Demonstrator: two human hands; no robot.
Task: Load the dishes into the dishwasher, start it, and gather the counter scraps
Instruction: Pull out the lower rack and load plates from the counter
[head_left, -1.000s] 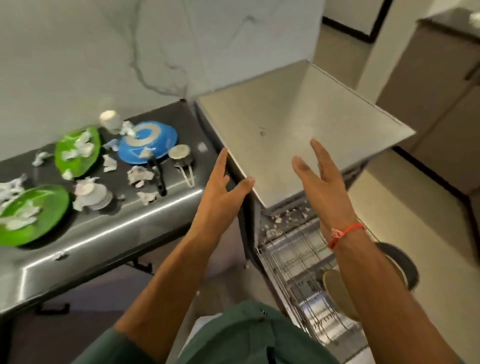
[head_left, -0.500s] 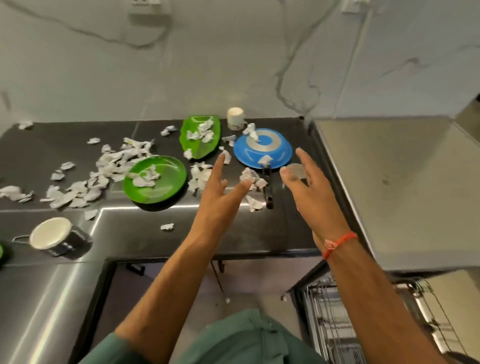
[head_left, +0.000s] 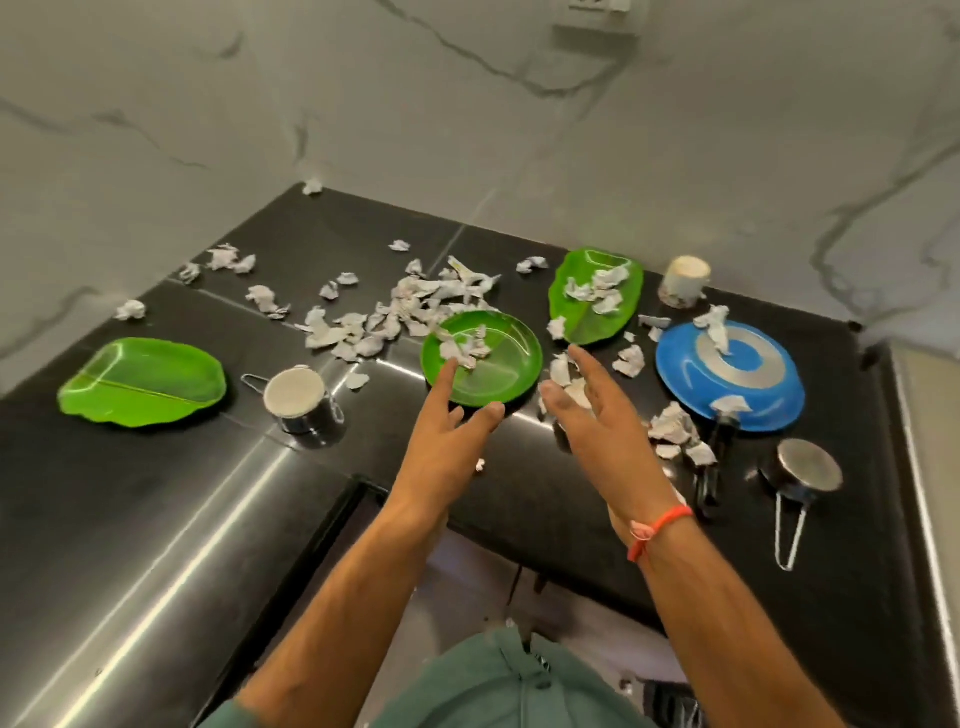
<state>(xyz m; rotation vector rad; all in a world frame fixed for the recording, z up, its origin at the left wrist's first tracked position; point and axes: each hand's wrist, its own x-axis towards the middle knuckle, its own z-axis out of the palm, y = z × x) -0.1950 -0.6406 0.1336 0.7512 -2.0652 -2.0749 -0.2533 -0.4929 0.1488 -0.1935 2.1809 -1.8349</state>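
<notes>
My left hand (head_left: 447, 441) is open, fingers stretched over the near rim of a round green plate (head_left: 498, 364) that carries paper scraps. My right hand (head_left: 597, 415) is open too, held above the black counter (head_left: 130, 519) just right of that plate, holding nothing. Farther right sits a blue plate (head_left: 748, 374) with scraps on it. A leaf-shaped green plate (head_left: 587, 312) with scraps lies behind, and another leaf-shaped green plate (head_left: 140, 384) sits at the left. White paper scraps (head_left: 374, 322) litter the counter's middle.
A steel cup (head_left: 296, 397) stands left of the round plate. A steel ladle (head_left: 800, 473) and a black utensil (head_left: 711, 467) lie at the right. A white paper cup (head_left: 685, 280) stands near the marble wall. The counter's front edge turns a corner below my arms.
My view has swung left from the dishwasher to the counter. Both open hands have moved forward over the counter, the left one reaching the round green plate.
</notes>
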